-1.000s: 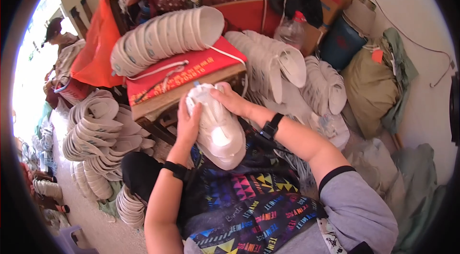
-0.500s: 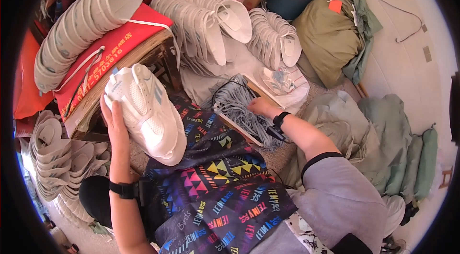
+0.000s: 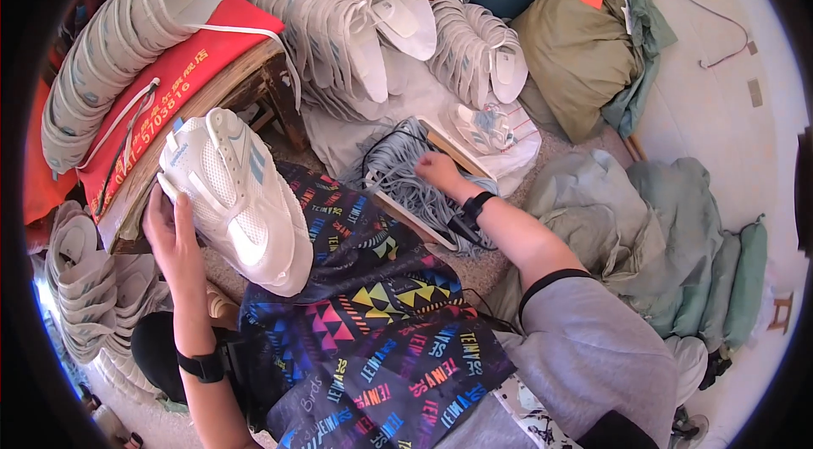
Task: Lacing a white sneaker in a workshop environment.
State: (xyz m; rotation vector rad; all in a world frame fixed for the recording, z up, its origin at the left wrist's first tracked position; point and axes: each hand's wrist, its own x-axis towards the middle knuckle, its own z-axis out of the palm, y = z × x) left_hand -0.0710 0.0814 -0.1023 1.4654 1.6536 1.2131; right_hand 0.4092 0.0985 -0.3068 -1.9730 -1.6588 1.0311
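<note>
A white sneaker (image 3: pixel 241 203) with grey-blue trim tilts against my apron-covered lap, toe toward me. My left hand (image 3: pixel 175 229) closes on its heel end, thumb along the near side and fingers partly hidden behind. To the right, my right hand (image 3: pixel 440 176) is closed in a pinch at a heap of grey shoelaces (image 3: pixel 394 161); its fingertips are not clearly seen among the strands. The laces fill a shallow open box (image 3: pixel 436 235) and spill over its edge. No lace shows in the part of the sneaker that faces up.
Nested white shoe uppers (image 3: pixel 110 60) lie on a red cloth (image 3: pixel 182 98) over a wooden stool (image 3: pixel 262 85). More stacked uppers (image 3: pixel 339 34) stand at the back. Filled green bags (image 3: pixel 584 51) and grey-green cloth (image 3: pixel 593 203) lie on the right. My dark patterned apron (image 3: pixel 381 347) covers my lap.
My left hand and the sneaker have shifted slightly left in view. My right hand has moved a little left and up over the laces, its fingers more curled.
</note>
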